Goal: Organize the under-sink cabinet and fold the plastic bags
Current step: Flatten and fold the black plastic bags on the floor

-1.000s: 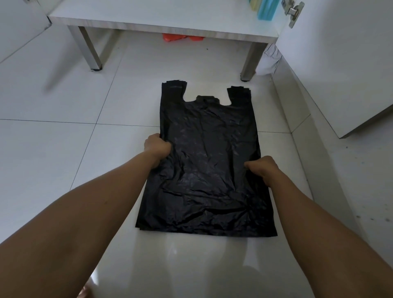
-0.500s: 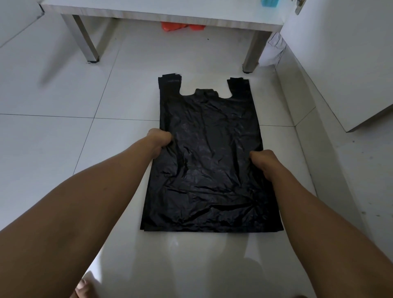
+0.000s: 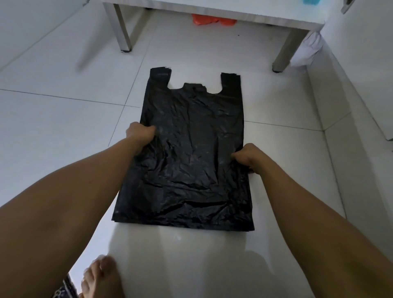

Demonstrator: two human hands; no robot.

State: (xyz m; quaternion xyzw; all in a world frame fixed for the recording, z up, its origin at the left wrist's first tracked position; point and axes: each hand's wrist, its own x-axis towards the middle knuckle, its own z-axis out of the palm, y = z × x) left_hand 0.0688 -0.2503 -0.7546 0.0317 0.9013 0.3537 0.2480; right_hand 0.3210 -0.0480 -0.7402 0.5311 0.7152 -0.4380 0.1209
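White glossy floor tiles (image 3: 53, 119), crossed by thin grey grout lines, fill the room as I reach both bare arms forward over a black plastic bag (image 3: 191, 153). It lies spread flat on the floor, wrinkled, with its closed bottom edge nearest me and its two handle loops (image 3: 160, 74) pointing away toward a low white desk (image 3: 212, 8).

My left hand (image 3: 140, 133) is at the bag's left edge, about halfway up its length, fingers curled in and gripping the plastic. My right hand (image 3: 247, 156) is at the opposite edge, a little nearer to me, fingers likewise curled and pinching the plastic, which puckers into small folds under my knuckles. Both hands are clamped on the bag; neither holds anything else.

Beyond the handles, the desk stands on square metal legs (image 3: 124, 32), one to the left of the bag and one to the right. Something orange (image 3: 210, 20), apparently crumpled plastic, lies on the floor beneath the desk. A pale, bunched white bag (image 3: 308, 51) sits beside the right leg, against a white panel (image 3: 361, 63) that runs along the right side. A blue object (image 3: 310, 1) shows at the top edge on the desk; I cannot tell what it is. My bare foot (image 3: 100, 276) rests on the tiles at the lower left, well apart from the bag.
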